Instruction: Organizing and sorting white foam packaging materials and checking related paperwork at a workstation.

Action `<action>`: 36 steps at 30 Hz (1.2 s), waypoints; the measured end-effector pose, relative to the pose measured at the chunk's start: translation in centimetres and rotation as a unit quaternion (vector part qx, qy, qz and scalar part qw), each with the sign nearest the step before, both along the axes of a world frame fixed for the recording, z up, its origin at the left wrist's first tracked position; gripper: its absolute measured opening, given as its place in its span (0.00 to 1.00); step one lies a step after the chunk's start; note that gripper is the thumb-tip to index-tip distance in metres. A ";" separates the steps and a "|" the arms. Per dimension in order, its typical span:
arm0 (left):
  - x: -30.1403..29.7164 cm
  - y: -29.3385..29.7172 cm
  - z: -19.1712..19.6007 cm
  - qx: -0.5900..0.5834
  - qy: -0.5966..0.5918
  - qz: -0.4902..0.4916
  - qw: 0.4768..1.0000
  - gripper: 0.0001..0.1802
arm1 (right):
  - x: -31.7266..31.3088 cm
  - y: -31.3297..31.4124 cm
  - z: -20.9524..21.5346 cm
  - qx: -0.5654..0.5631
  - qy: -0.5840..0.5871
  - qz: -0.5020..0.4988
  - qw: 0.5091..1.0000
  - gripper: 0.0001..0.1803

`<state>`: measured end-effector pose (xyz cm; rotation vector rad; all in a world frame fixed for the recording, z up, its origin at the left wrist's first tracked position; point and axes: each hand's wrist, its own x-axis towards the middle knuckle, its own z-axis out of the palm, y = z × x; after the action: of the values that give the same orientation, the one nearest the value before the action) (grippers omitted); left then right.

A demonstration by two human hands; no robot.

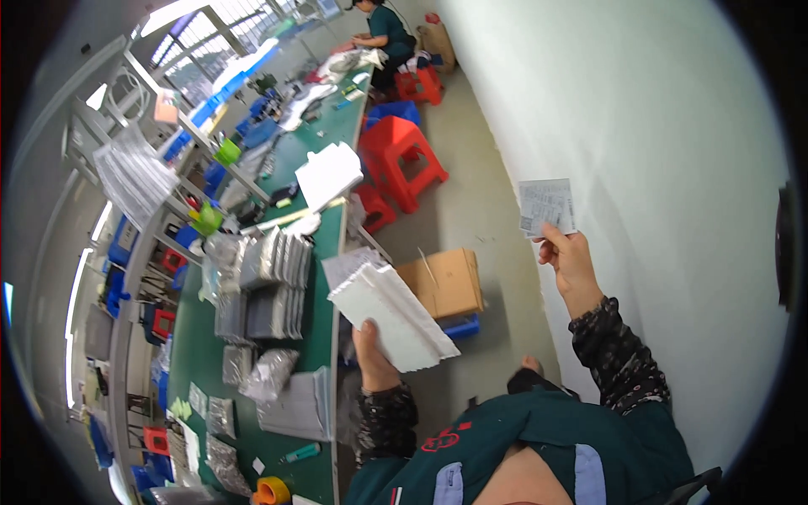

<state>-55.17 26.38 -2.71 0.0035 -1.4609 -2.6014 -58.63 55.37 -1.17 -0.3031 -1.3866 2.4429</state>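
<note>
My left hand [373,362] grips a thick stack of white label sheets [396,324] with ragged edges, the thumb lying on top. A greyish printed sheet [352,266] juts out at the stack's far end, beside the table edge. Off to the right, my right hand [569,268] pinches a small printed label [545,207] between thumb and fingers, held up in front of the pale wall. The two hands are well apart.
Along the left runs a green table [325,227] with stacked grey plastic-wrapped packs [273,290], a teal cutter [301,453] and yellow tape [271,490]. A cardboard box [446,282] stands beyond my left hand. Red stools [396,156] line the aisle; another person [385,34] sits at the far end.
</note>
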 end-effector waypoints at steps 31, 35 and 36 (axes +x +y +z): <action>-50.9 4.0 -2.8 0.087 -0.087 0.094 0.988 0.33 | -62.6 -1.0 -5.3 0.174 -0.121 0.204 0.956 0.10; -53.0 1.5 -5.7 0.165 -0.117 0.178 0.963 0.33 | -68.4 -4.7 -7.8 0.198 -0.133 0.283 0.929 0.10; -54.0 0.9 -6.3 0.172 -0.105 0.174 0.964 0.31 | -70.1 -5.6 -8.3 0.204 -0.128 0.308 0.920 0.10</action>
<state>-109.21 27.26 -9.02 0.5389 -0.9324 -2.5719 -128.69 49.78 -9.51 -0.0900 -2.3593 2.5295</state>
